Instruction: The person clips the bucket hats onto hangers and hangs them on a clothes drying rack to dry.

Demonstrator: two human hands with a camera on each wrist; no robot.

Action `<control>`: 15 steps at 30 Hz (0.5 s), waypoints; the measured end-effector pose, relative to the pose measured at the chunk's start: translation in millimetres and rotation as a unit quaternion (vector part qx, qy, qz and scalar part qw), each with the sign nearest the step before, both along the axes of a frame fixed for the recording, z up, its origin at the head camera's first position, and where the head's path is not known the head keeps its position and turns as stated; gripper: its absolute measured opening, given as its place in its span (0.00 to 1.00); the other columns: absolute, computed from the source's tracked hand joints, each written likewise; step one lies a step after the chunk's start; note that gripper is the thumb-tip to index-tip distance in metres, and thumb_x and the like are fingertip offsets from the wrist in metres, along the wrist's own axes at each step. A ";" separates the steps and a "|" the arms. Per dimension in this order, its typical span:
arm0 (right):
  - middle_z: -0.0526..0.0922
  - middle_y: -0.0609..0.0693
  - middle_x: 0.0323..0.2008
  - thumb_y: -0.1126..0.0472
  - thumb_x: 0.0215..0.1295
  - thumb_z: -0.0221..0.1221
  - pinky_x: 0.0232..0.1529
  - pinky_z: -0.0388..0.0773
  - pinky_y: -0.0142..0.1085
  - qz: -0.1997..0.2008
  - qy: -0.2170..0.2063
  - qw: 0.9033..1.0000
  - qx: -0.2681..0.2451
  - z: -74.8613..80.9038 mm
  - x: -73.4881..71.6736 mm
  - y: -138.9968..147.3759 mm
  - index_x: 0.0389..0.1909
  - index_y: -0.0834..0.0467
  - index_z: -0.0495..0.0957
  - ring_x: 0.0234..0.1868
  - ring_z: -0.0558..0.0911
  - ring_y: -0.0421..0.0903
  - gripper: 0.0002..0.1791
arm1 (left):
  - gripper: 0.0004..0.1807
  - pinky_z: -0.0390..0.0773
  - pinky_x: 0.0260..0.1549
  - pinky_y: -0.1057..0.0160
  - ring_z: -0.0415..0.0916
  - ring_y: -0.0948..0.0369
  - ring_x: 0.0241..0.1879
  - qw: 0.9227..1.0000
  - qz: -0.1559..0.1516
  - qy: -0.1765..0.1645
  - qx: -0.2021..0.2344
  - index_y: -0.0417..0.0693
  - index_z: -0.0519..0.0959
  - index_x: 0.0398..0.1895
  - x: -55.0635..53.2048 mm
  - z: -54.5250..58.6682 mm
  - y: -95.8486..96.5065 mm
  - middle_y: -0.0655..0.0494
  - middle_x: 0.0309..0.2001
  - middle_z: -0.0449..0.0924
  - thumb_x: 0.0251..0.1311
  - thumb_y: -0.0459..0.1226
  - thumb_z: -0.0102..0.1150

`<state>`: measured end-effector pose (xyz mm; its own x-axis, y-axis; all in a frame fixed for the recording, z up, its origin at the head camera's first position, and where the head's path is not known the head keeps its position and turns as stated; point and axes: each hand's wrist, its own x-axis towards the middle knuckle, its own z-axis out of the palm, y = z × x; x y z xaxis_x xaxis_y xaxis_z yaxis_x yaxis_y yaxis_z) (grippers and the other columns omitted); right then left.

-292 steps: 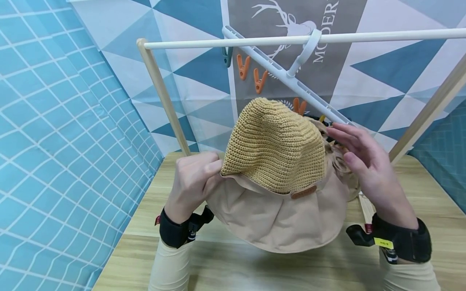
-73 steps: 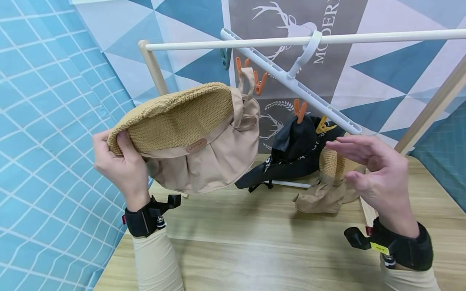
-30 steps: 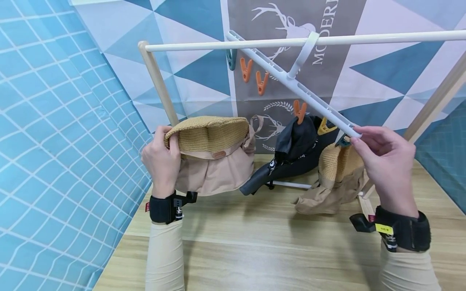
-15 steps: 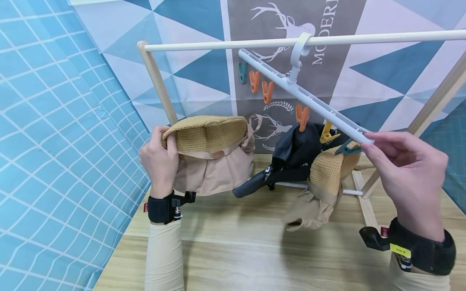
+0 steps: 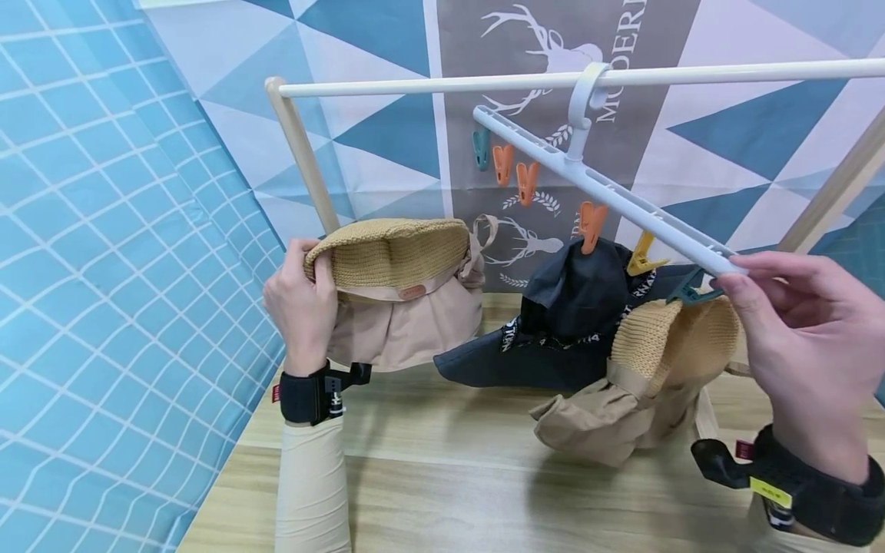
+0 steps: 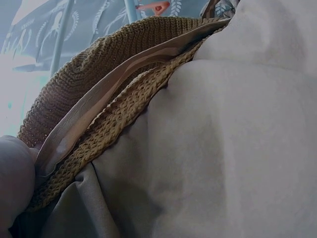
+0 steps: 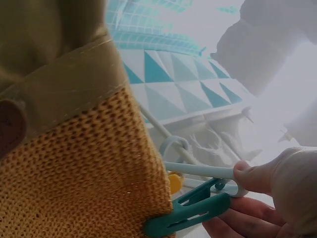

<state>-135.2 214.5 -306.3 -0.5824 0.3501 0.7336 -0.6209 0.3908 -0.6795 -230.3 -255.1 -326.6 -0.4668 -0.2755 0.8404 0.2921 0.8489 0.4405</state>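
My left hand pinches the edge of a sun hat with a yellow knitted crown and a pale beige fabric brim; it hangs at the left. With thumb and fingers my right hand holds the near end of a white clip hanger, hooked on the rail. Close to that hand a teal clip grips a second knitted hat with a tan brim. A black hat hangs beside it from an orange clip and a yellow clip.
Two more orange clips and a teal clip hang from the hanger's far half. A white rail on wooden posts spans the wood-grain table. Patterned cloth covers the back.
The left hand has lowered its hat beside the rack. My right hand took the hanger's end and swung it toward me and right; the clipped hats moved with it.
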 end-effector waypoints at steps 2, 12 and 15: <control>0.94 0.32 0.44 0.73 0.75 0.68 0.31 0.69 0.16 -0.018 -0.022 1.000 -0.005 0.1 2.2 6.8 0.57 0.63 0.91 0.37 0.89 0.28 0.13 | 0.13 0.59 0.25 0.53 0.69 0.42 0.18 1.000 0.001 -0.001 0.004 0.37 0.86 0.49 -0.1 0.3 0.7 0.33 0.30 0.89 0.82 0.39 0.59; 0.95 0.36 0.48 0.75 0.75 0.67 0.26 0.61 0.23 0.011 -0.004 1.000 -0.018 -3.4 9.7 21.4 0.59 0.67 0.89 0.40 0.90 0.29 0.14 | 0.14 0.59 0.25 0.52 0.69 0.40 0.19 1.000 0.005 0.000 0.008 0.35 0.86 0.48 -1.5 -1.3 2.6 0.33 0.28 0.87 0.82 0.39 0.60; 0.95 0.35 0.47 0.76 0.74 0.68 0.27 0.65 0.20 -0.008 -0.032 0.999 -0.014 -2.7 13.2 18.0 0.58 0.67 0.90 0.41 0.91 0.29 0.15 | 0.14 0.59 0.25 0.52 0.69 0.40 0.19 1.000 0.008 -0.001 0.006 0.35 0.86 0.48 -1.6 -1.4 3.8 0.32 0.27 0.87 0.82 0.39 0.59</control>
<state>-122.0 232.6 -309.0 -0.6221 0.3790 0.6852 -0.5699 0.3808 -0.7281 -231.9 -251.4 -328.0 -0.4647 -0.2919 0.8360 0.2781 0.8482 0.4507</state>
